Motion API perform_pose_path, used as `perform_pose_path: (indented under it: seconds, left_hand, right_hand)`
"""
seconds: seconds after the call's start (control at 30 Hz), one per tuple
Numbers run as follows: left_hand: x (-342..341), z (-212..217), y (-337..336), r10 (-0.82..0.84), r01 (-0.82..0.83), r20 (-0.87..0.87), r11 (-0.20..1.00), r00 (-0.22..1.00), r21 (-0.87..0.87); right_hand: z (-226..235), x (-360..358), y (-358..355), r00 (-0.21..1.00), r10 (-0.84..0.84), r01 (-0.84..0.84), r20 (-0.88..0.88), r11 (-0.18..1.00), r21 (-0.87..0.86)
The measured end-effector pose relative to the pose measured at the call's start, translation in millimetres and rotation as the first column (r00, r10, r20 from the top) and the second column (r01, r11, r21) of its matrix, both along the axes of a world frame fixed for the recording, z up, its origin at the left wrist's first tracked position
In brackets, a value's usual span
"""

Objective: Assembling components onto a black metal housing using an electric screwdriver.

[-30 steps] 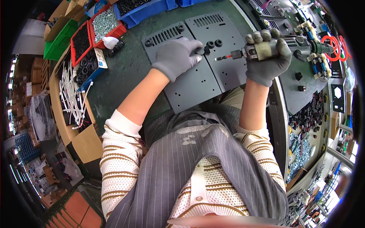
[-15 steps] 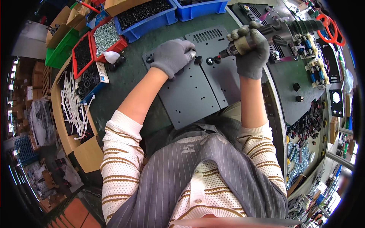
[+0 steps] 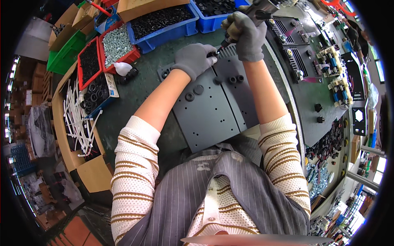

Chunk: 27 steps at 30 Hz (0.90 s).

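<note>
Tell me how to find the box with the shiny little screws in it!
Start at the big dark grey metal plate lying in front of the person, then look up and to the left, past the gloved left hand. A row of plastic bins stands there. The one you want is the red bin heaped with silvery screws; the bins beside it all hold black parts.

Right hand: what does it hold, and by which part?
The right hand grips a powered screwdriver around its body, tip down at the grey metal panel.
</note>
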<state>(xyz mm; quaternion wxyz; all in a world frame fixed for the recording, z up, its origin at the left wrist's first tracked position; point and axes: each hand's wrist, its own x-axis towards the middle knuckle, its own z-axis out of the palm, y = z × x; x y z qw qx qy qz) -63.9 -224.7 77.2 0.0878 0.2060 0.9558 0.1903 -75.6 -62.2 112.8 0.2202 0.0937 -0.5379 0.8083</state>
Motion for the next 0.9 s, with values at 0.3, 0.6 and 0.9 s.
perform_pose_path:
  seconds: [0.3,0.6,0.9]
  left_hand:
    - [7,0,6,0.095,-0.094,-0.067,0.995,0.993,0.017]
    - [7,1,-37,0.127,-0.566,0.570,0.409,0.812,0.716]
    - [88,-10,-95,-0.349,-0.865,0.791,-0.195,0.503,0.463]
  right_hand:
    - [-13,-18,-18,0.989,0.053,-0.075,0.141,0.984,0.159]
    - [-13,-21,-14,0.988,0.061,-0.088,0.143,0.978,0.191]
    - [-18,-28,-30,0.965,0.249,-0.261,0.076,0.935,0.240]
